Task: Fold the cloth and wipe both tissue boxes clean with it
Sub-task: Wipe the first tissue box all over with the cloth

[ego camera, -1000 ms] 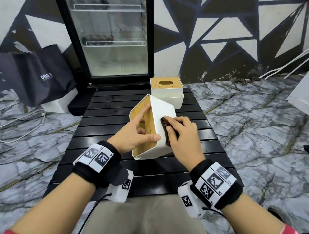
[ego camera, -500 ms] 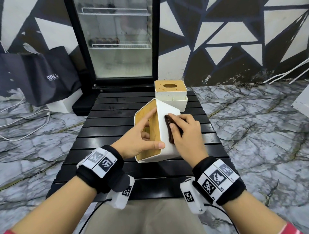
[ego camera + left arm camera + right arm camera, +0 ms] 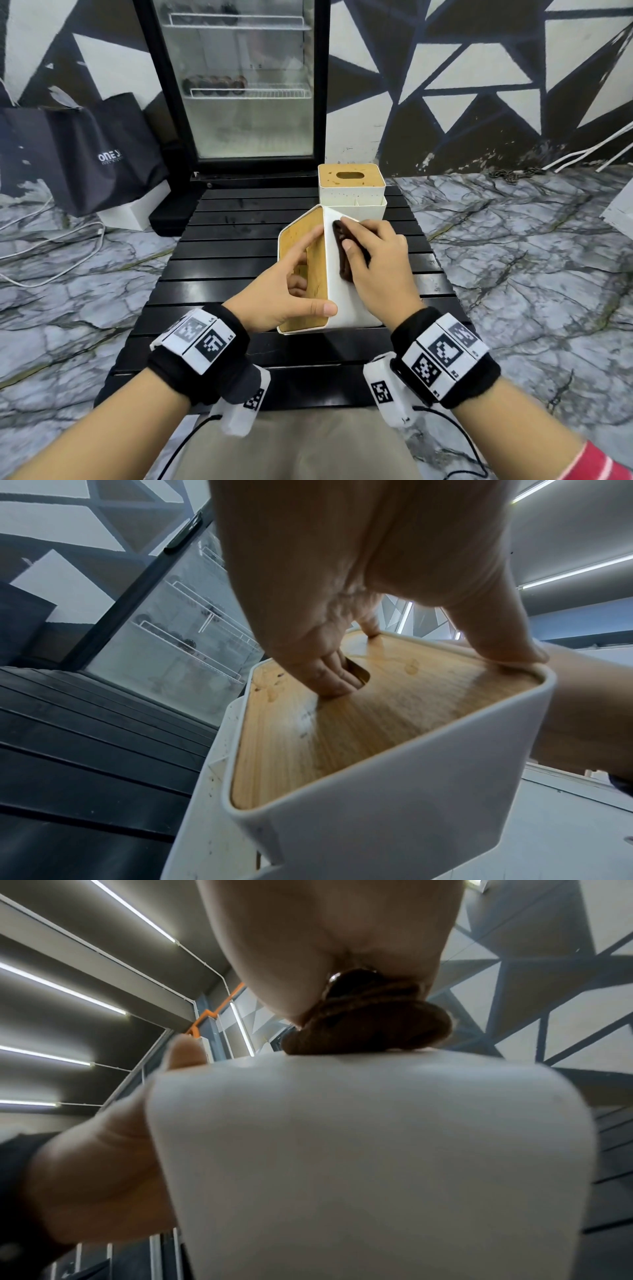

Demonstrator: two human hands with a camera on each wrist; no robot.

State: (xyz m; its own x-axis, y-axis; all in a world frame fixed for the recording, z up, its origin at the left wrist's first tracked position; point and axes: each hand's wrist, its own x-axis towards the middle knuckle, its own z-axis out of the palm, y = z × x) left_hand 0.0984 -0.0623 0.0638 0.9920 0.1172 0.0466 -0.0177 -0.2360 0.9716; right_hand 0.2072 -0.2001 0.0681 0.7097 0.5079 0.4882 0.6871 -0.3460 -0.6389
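A low black slatted table (image 3: 219,260) stood on a grey marbled floor (image 3: 513,267), before a glass-door fridge (image 3: 246,85) and a black-and-white triangle-painted wall (image 3: 479,68). A folded dark brown cloth (image 3: 342,253) was pressed by the curled fingers of the right hand (image 3: 376,263) against the white side of a tilted white tissue box with a bamboo lid (image 3: 346,305). That box was gripped by the left hand (image 3: 277,294), thumb along the near rim, fingertips (image 3: 329,677) hooked into the lid's slot. It was propped on the table's middle. Just behind it, a second white bamboo-lidded tissue box (image 3: 351,188) was left upright.
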